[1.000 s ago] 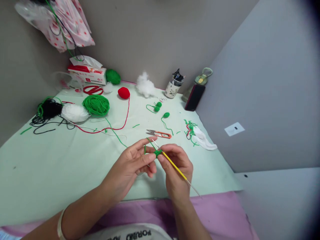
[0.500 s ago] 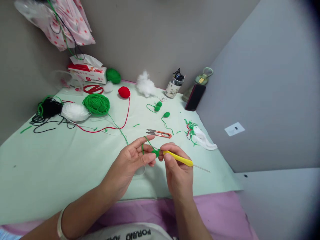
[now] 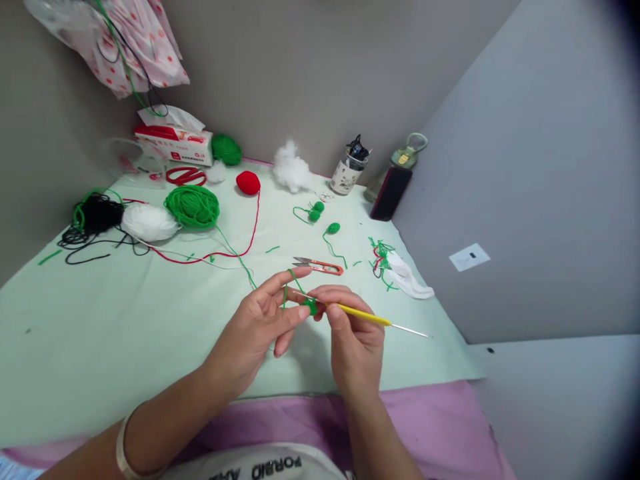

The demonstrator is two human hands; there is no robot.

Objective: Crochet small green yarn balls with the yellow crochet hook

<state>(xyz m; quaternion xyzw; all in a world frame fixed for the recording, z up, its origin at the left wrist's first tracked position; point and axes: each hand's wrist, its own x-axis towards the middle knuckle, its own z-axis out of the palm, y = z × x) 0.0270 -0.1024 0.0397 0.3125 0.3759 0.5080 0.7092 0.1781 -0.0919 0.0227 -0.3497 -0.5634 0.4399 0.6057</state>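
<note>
My left hand pinches a small green crochet piece between thumb and fingers. Green yarn loops over its raised index finger and runs back toward the green yarn ball. In my right hand is a crochet hook with a yellow handle, gripped like a pen. The hook's thin metal tip lies at the green piece, pointing left under the yarn; a second metal end sticks out to the right. Just beyond the hands lie orange thread snips.
Small green crocheted balls, white stuffing and a red yarn ball lie farther back. White and black yarn, red scissors and a tissue box are left. A phone leans on a bottle at right.
The hook's handle has turned flatter, and its tip has come out further left across the green piece. My left hand's lower fingers have shifted down and left.
</note>
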